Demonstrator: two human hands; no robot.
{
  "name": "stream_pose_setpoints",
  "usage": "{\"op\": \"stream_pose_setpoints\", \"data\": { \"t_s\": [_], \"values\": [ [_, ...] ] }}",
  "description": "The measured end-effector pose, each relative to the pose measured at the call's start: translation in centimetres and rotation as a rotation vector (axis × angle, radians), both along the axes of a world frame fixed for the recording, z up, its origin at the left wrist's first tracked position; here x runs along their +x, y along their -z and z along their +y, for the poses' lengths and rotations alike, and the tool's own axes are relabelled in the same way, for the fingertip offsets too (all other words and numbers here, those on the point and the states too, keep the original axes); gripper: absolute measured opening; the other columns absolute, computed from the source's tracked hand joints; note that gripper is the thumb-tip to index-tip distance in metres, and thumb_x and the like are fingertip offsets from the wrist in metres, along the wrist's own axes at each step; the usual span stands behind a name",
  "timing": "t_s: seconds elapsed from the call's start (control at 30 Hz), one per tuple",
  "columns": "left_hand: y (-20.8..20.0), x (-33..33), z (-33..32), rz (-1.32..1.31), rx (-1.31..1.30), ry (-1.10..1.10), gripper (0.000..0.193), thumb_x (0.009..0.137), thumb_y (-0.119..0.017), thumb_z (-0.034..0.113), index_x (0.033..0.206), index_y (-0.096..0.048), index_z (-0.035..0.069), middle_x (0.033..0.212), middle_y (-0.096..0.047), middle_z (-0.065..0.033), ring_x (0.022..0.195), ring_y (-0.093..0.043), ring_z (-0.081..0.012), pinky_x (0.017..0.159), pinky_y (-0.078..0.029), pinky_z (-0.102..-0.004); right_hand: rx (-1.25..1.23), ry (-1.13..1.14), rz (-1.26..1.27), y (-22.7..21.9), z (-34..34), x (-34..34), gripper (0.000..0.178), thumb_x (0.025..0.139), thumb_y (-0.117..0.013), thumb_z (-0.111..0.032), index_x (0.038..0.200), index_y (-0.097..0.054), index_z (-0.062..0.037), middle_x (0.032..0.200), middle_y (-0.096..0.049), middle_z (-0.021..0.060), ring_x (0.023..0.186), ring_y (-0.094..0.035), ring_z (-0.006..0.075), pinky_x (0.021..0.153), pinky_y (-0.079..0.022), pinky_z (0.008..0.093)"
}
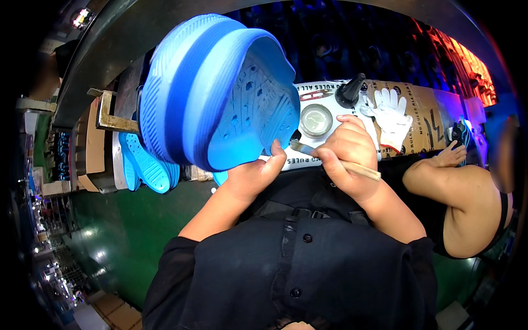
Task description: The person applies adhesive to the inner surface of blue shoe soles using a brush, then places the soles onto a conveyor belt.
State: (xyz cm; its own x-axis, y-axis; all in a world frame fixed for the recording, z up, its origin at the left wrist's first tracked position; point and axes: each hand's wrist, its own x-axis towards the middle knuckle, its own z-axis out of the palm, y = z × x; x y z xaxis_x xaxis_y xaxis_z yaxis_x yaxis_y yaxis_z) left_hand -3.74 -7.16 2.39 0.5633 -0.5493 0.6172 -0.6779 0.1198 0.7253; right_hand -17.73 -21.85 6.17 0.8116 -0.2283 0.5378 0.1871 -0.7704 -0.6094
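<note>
My left hand point(254, 177) is closed on a large blue shoe sole point(201, 93), its thumb on the near rim. The sole is tilted up, with ribbed bands on its outer side and a patterned hollow inside facing right. A thin paintbrush point(360, 169) with a pale wooden handle is gripped in my right hand point(349, 157). The brush's bristles point left, close to the sole's lower edge; whether they touch it I cannot tell. Just beyond my right hand stands a round glass dish point(316, 120) with whitish contents.
A black cone-shaped container point(350, 92), a red-handled tool point(314, 95) and a white glove point(393, 118) lie beyond my hands. More blue soles point(146, 165) are stacked at left near a metal bracket point(113, 118). Close on my right is a co-worker's arm point(448, 179).
</note>
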Motion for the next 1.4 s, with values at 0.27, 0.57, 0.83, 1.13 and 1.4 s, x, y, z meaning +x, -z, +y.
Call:
{"op": "stream_pose_setpoints", "data": {
  "t_s": [0.27, 0.57, 0.83, 1.13, 1.4],
  "values": [
    [-0.5, 0.2, 0.5, -0.186, 0.189, -0.027, 0.021, 0.069, -0.064, 0.007, 0.089, -0.063, 0.001, 0.081, -0.063, -0.0122, 0.072, -0.060, -0.0273, 0.065, -0.049, -0.0347, 0.051, 0.047, -0.117, 0.5, -0.3, 0.5, 0.019, 0.081, -0.062, -0.018, 0.065, -0.064, -0.0071, 0.057, -0.052, 0.0030, 0.059, -0.052, 0.0228, 0.082, -0.040, 0.0374],
    [-2.0, 0.8, 0.7, -0.300, 0.368, -0.099, 0.036, 0.070, -0.064, 0.006, 0.106, -0.057, 0.002, 0.095, -0.061, -0.0137, 0.086, -0.059, -0.0243, 0.072, -0.048, -0.0378, -0.008, 0.172, -0.138, -0.4, -1.2, -2.0, 0.021, 0.082, -0.059, -0.014, 0.063, -0.063, -0.0070, 0.060, -0.057, 0.0034, 0.059, -0.051, 0.0210, 0.082, -0.038, 0.0369],
    [-11.6, 0.5, -0.7, 0.780, 0.160, 0.591, 0.076, 0.071, -0.068, 0.012, 0.134, -0.029, -0.005, 0.116, -0.055, -0.0162, 0.099, -0.059, -0.0220, 0.082, -0.049, -0.0318, 0.326, 0.354, -0.228, 2.4, -3.9, -6.0, 0.026, 0.086, -0.054, -0.009, 0.063, -0.062, -0.0018, 0.062, -0.060, 0.0093, 0.064, -0.054, 0.0251, 0.067, -0.042, 0.0361],
    [-20.9, -5.8, -28.1, 1.157, 0.338, 1.213, 0.052, 0.080, -0.071, 0.020, 0.121, -0.046, 0.000, 0.096, -0.064, -0.0193, 0.083, -0.064, -0.0253, 0.068, -0.055, -0.0260, 0.464, 0.507, -0.208, 4.7, -5.4, -10.9, 0.025, 0.088, -0.055, -0.012, 0.067, -0.064, -0.0022, 0.060, -0.058, 0.0073, 0.060, -0.054, 0.0229, 0.067, -0.041, 0.0333],
    [-19.4, -9.3, -28.7, 1.190, -0.025, 0.939, 0.044, 0.091, -0.057, 0.030, 0.124, -0.051, 0.002, 0.093, -0.064, -0.0144, 0.091, -0.062, -0.0227, 0.094, -0.048, -0.0362, 0.542, 0.548, -0.169, 6.4, -6.2, -12.5, 0.030, 0.092, -0.050, -0.012, 0.069, -0.064, 0.0009, 0.062, -0.059, 0.0083, 0.060, -0.055, 0.0185, 0.067, -0.044, 0.0305]
  ]
}}
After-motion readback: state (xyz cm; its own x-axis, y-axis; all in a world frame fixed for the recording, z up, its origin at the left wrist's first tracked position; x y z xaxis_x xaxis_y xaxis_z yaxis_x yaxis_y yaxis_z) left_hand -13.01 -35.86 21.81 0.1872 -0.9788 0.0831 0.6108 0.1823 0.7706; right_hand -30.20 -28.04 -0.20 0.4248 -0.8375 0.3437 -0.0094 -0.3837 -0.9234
